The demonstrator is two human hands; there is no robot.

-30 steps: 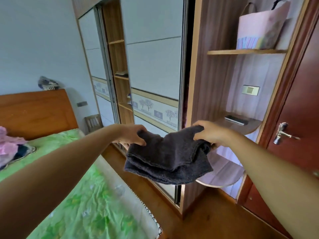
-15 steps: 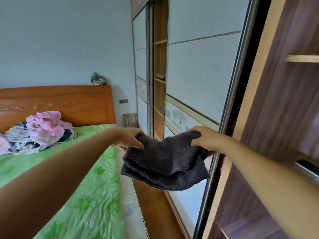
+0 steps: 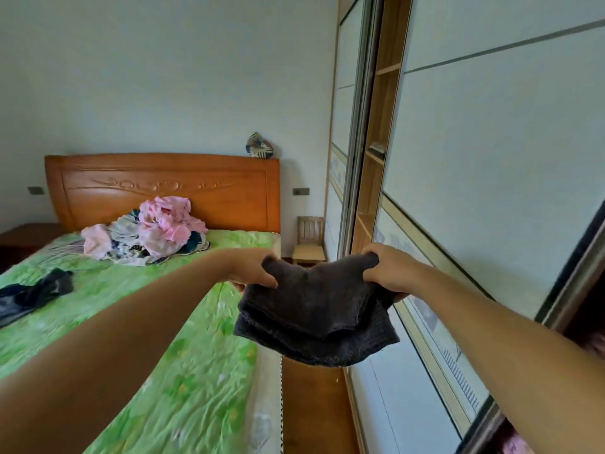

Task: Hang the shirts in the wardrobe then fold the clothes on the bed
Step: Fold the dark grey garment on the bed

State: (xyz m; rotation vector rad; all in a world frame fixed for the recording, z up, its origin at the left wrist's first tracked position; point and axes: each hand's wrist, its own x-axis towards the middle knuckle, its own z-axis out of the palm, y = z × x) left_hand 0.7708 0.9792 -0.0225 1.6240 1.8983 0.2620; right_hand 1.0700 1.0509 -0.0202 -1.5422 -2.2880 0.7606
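Note:
A folded dark grey knit garment (image 3: 314, 316) hangs in the air between my hands, over the gap between bed and wardrobe. My left hand (image 3: 253, 271) grips its left upper edge. Its right upper edge is gripped by my right hand (image 3: 388, 270). On the bed (image 3: 157, 339) with a green sheet lies a heap of pink and patterned clothes (image 3: 147, 231) near the headboard. A dark garment (image 3: 32, 294) lies spread at the bed's left side. The wardrobe (image 3: 474, 158) with sliding doors fills the right; an open shelf section shows between the doors.
A wooden headboard (image 3: 163, 188) stands against the back wall, with a small object on its right end. A small wooden chair (image 3: 309, 244) sits in the corner by the wardrobe. A narrow strip of wooden floor (image 3: 311, 404) runs between bed and wardrobe.
The view has swung left, from the wardrobe's end shelves and the door toward the bed. Both hands keep the same grip on the grey garment, carried along with the turn.

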